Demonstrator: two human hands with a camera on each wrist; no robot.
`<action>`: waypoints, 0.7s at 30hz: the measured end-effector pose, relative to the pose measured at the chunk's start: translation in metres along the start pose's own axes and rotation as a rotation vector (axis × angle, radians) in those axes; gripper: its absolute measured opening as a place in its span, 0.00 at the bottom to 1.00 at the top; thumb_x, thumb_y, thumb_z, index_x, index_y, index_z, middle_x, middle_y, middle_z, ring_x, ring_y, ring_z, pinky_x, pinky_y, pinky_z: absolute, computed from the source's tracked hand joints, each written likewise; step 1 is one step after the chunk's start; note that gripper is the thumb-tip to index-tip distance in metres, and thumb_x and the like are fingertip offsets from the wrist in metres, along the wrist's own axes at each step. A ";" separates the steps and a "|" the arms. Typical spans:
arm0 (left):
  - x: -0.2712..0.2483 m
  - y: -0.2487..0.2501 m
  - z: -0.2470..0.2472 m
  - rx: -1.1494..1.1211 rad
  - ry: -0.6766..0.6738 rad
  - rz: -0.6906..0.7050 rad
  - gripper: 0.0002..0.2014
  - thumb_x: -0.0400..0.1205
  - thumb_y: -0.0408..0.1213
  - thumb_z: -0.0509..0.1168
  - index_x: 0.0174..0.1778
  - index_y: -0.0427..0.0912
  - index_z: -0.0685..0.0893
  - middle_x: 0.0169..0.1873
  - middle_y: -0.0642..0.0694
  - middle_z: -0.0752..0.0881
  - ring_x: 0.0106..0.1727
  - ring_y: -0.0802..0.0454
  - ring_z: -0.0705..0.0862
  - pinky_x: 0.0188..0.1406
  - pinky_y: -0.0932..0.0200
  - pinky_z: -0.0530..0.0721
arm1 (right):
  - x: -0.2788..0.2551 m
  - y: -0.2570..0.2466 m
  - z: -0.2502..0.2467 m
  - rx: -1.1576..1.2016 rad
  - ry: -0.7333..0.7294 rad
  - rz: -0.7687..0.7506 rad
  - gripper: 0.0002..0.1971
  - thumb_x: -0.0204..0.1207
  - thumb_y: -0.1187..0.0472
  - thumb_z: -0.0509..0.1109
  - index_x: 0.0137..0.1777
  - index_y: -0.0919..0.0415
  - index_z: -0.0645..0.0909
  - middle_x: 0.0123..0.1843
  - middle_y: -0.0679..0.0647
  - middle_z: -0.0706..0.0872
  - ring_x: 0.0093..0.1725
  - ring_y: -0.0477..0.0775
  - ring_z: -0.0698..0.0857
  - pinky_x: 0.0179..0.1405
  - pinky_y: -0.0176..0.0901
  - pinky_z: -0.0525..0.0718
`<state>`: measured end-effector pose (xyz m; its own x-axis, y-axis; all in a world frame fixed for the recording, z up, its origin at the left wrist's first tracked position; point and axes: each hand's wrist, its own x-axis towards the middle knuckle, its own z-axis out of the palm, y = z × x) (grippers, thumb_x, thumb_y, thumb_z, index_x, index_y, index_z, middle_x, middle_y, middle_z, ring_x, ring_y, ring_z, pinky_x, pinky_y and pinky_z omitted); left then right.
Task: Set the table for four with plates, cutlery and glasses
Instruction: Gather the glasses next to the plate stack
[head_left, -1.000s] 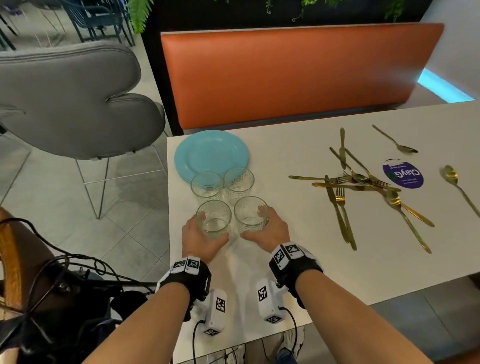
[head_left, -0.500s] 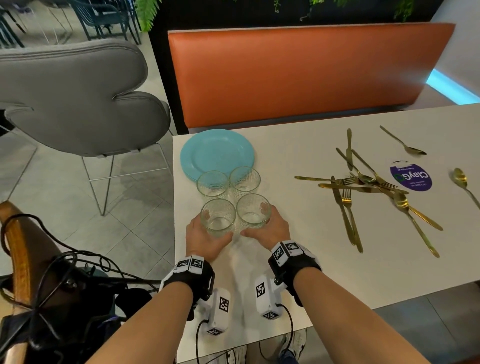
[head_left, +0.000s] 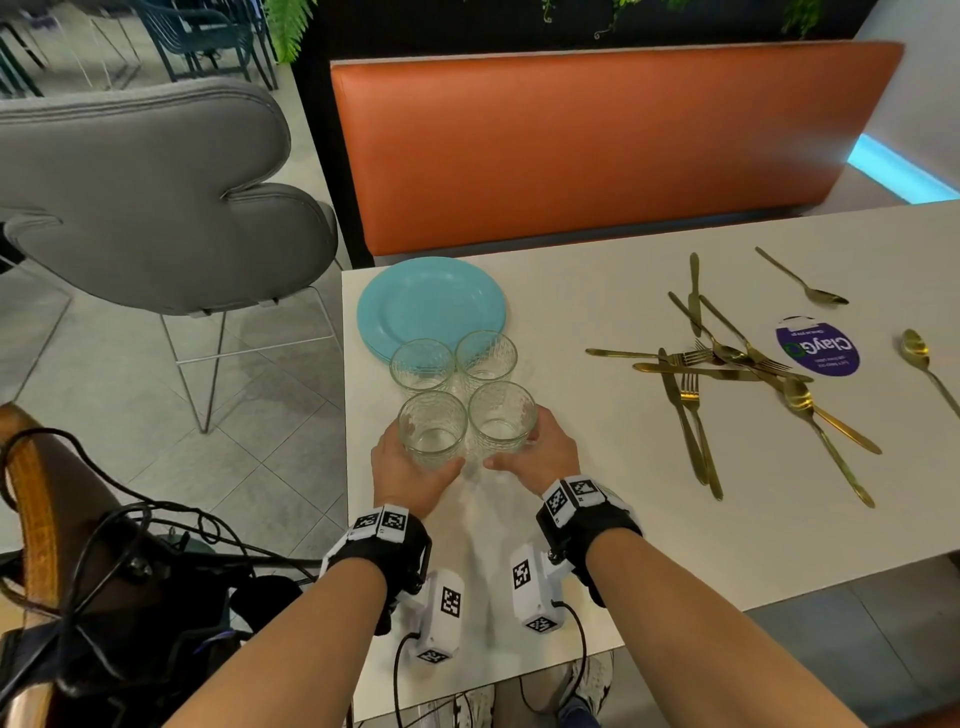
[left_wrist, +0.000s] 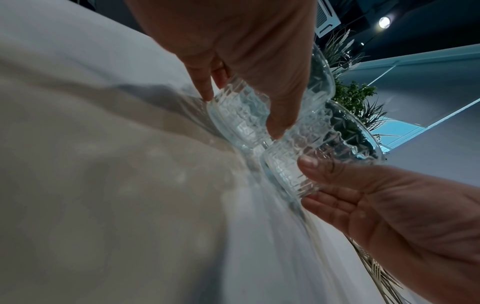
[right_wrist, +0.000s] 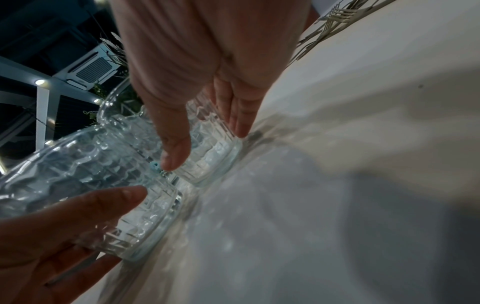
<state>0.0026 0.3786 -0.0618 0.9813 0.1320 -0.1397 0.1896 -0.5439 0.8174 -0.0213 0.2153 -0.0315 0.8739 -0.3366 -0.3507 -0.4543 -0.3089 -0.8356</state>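
Fingers (head_left: 546, 422) around two glasses (head_left: 466, 427)

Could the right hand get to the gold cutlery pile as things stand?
Probably yes: the table between the right hand and the cutlery pile looks bare, but it must first release its glass.

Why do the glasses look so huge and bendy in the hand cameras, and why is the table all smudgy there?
Both wrist views use very wide lenses close up, so the left hand's glass and the right hand's glass bulge and curve; the table close to the lens is blurred and shadowed. The head view is sharper, with straight table edges bowing near the frame's sides.
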 end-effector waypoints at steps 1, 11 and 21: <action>0.000 0.001 0.000 -0.015 0.007 0.000 0.46 0.61 0.42 0.82 0.74 0.39 0.70 0.68 0.40 0.77 0.72 0.41 0.74 0.72 0.48 0.73 | 0.001 0.001 0.000 0.003 0.001 0.002 0.41 0.58 0.65 0.85 0.72 0.56 0.72 0.65 0.52 0.82 0.58 0.46 0.78 0.56 0.32 0.74; -0.042 0.035 -0.010 -0.096 0.261 0.141 0.59 0.59 0.67 0.66 0.79 0.32 0.58 0.78 0.35 0.58 0.79 0.39 0.55 0.80 0.45 0.52 | -0.002 0.014 -0.020 -0.092 -0.012 0.012 0.40 0.67 0.71 0.76 0.78 0.57 0.64 0.73 0.58 0.77 0.69 0.53 0.78 0.61 0.33 0.74; -0.038 0.162 0.033 -0.235 0.077 0.572 0.19 0.76 0.38 0.61 0.59 0.32 0.79 0.54 0.40 0.79 0.54 0.49 0.74 0.54 0.70 0.65 | -0.008 0.014 -0.114 -0.203 0.214 0.110 0.20 0.74 0.66 0.70 0.66 0.58 0.79 0.61 0.56 0.85 0.62 0.54 0.82 0.59 0.36 0.75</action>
<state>-0.0027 0.2580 0.0570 0.9188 -0.0618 0.3899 -0.3857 -0.3507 0.8534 -0.0547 0.1123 0.0081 0.7709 -0.5511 -0.3195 -0.5884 -0.4238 -0.6886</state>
